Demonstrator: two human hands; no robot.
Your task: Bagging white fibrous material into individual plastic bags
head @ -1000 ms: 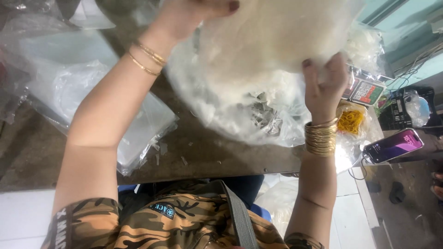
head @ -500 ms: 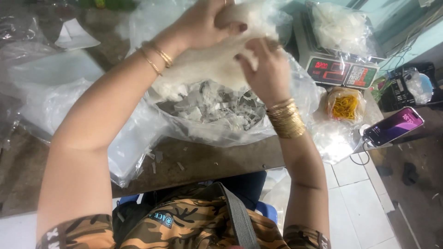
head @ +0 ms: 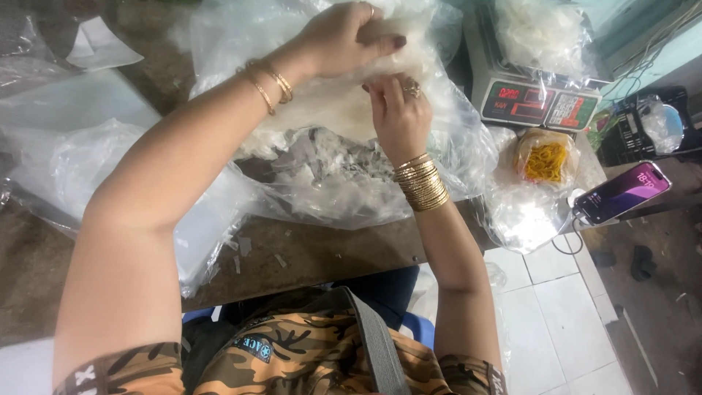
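on the far left, a pile of clear bags (head: 80, 157) lies on the brown table (head: 322, 252). next comes the left hand (head: 344, 40), with gold bangles on its wrist. its fingers (head: 380, 44) are curled shut, pinching the top of a white sheet (head: 322, 110) that sits inside a big clear bag (head: 329, 190). the sheet hangs just under those fingers. the right hand (head: 398, 110) is right below the left one, with a ring and a stack of gold bangles. its fingers (head: 376, 91) are bent and pinch the sheet's edge too. white bits lie in the bag under both hands. to the right stands a scale (head: 537, 99) with more white stuff on top. near it is a small bag of yellow bands (head: 545, 161). a phone (head: 621, 192) lies at the far right.
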